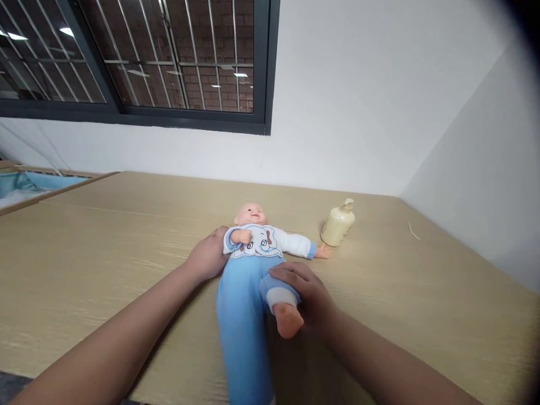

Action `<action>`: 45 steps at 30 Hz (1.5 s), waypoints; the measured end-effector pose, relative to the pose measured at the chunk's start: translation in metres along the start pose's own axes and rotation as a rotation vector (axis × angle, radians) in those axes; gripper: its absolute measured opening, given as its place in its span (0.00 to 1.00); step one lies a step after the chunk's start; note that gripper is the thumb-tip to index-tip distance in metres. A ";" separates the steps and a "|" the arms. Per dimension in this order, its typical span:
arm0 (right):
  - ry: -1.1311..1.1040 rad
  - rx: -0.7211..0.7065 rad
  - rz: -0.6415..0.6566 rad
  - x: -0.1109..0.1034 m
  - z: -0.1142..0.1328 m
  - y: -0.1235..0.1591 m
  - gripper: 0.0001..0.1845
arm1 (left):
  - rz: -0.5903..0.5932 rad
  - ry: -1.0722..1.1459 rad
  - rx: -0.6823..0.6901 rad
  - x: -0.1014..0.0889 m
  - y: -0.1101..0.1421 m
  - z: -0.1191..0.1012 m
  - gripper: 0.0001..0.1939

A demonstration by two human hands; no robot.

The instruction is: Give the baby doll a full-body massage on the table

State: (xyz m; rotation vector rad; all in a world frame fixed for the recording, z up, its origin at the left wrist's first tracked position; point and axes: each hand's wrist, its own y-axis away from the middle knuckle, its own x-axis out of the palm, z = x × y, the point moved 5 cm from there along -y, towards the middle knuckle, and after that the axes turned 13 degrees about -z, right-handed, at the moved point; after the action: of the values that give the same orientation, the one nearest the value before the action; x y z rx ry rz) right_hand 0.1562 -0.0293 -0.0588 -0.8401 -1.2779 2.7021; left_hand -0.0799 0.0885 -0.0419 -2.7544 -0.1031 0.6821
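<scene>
A baby doll [247, 281] lies on its back on the wooden tabletop, its head toward the wall. It wears a white top with an animal face and light blue trousers. My left hand [208, 256] is against the doll's side by its bent arm; most of its fingers are hidden behind the sleeve. My right hand [310, 289] is wrapped round the doll's bent leg, whose bare foot [289, 322] sticks out of the cuff. The other trouser leg stretches toward me, its end out of frame. The doll's other arm reaches out to the right.
A cream pump bottle [338, 225] stands just beyond the doll's outstretched hand. Farther right, a thin pale strip [413, 230] lies on the tabletop [126, 236]. At the far left is a blue-lined crib or box [54, 181]. A white wall and barred window rise behind.
</scene>
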 end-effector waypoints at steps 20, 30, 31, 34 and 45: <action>0.040 -0.278 0.555 0.023 0.045 0.029 0.24 | -0.117 0.580 -0.269 -0.004 -0.015 0.063 0.32; -0.045 -0.139 0.325 0.010 0.036 0.025 0.35 | -0.155 0.239 -0.250 -0.010 -0.012 0.062 0.26; -0.044 -0.085 0.249 0.007 0.032 0.023 0.35 | -0.155 0.140 -0.218 -0.011 -0.012 0.062 0.24; -0.038 0.032 0.042 0.003 0.021 0.018 0.34 | -0.112 -0.104 -0.104 -0.011 -0.012 0.053 0.22; 0.029 0.145 0.041 0.013 0.002 0.011 0.25 | 0.074 -0.607 0.169 -0.002 -0.002 0.002 0.23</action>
State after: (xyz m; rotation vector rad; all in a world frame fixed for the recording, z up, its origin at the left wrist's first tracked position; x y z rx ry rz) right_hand 0.1459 -0.0341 -0.0717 -0.8943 -1.0556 2.7619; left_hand -0.0826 0.0905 -0.0416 -2.3136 -0.0685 1.4523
